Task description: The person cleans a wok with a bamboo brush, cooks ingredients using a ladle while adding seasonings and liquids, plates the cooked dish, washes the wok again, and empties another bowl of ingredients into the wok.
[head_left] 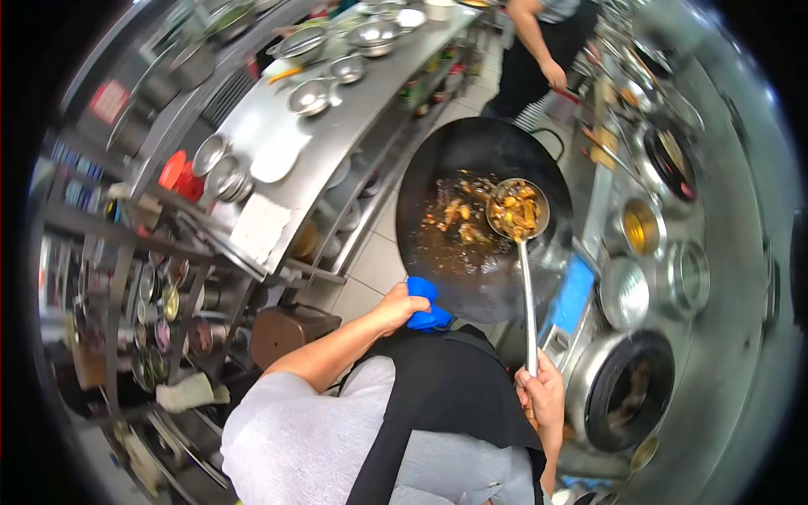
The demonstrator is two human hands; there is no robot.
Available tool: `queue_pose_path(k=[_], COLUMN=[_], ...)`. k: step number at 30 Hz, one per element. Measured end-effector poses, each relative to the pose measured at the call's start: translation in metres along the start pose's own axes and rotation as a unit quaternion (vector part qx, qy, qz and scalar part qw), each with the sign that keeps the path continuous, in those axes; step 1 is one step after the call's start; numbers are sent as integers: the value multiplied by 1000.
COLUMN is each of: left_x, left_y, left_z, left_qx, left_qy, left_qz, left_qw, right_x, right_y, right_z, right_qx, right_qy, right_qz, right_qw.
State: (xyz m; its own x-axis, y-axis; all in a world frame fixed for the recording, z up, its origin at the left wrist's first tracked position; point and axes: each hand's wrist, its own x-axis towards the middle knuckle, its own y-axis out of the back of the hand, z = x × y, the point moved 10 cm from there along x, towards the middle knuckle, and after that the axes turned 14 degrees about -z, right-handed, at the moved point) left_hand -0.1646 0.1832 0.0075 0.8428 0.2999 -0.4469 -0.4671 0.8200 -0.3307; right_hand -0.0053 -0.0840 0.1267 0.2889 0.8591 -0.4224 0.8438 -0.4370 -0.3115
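Observation:
A large black wok (pixel 539 286) is held out in front of me, with browned food pieces (pixel 459 210) and dark sauce in it. My left hand (pixel 396 310) is closed around a blue cloth (pixel 427 305) at the wok's near rim; the handle under the cloth is hidden. In my right hand (pixel 541 389) is the long metal handle of a ladle (pixel 528 290). The ladle's bowl is over the wok and full of glossy brown food pieces.
To the left runs a steel table (pixel 353 126) with metal bowls (pixel 310 97), a white plate (pixel 275 160) and a white cloth (pixel 262 231). At right, the range holds a strainer (pixel 624 293), pots and a burner ring (pixel 631 390). Another person's hand (pixel 552 74) is beyond the wok.

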Motion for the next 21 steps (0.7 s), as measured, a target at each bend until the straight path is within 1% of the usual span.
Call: queue_pose_path(k=[2, 4, 7, 9, 11, 13, 14, 15, 17, 20, 21], left_x=[-40, -89, -159, -198, -234, -261, -273, -283, -292, -294, -291], left_y=[56, 97, 133, 143, 153, 150, 144, 136, 116, 81, 70], left_z=[-6, -14, -13, -20, -41, -57, -60, -63, -77, -89, -94], left_qx=[-34, -71, -139, -182, -196, -214, -226, -238, -271, -306, -316], left_qy=[-30, -55, -112, -122, -142, -162, -172, -184, -191, -204, -212], left_qz=[78, 148, 262, 303, 358, 414, 443, 471, 508, 563, 571], left_qw=[996, 985, 948, 927, 902, 870, 850, 829, 795, 740, 728], right_x=[42, 76, 136, 177, 221, 267, 288, 312, 358, 418, 441], right_y=[-33, -65, -115, -155, -194, -231, -251, -267, -295, -324, -325], right_z=[-22, -41, -74, -92, -109, -116, -116, -112, -101, -75, -58], right_qx=[-14, -42, -63, -91, -133, -187, -192, -228, -284, -422, -469], right_qy=[-13, -19, -23, -19, -10, -6, -11, -13, -7, 15, 48], right_qz=[-62, -122, -199, -257, -299, -347, -365, -374, -381, -373, -369], right_qw=[998, 992, 978, 962, 945, 919, 911, 899, 880, 826, 801])
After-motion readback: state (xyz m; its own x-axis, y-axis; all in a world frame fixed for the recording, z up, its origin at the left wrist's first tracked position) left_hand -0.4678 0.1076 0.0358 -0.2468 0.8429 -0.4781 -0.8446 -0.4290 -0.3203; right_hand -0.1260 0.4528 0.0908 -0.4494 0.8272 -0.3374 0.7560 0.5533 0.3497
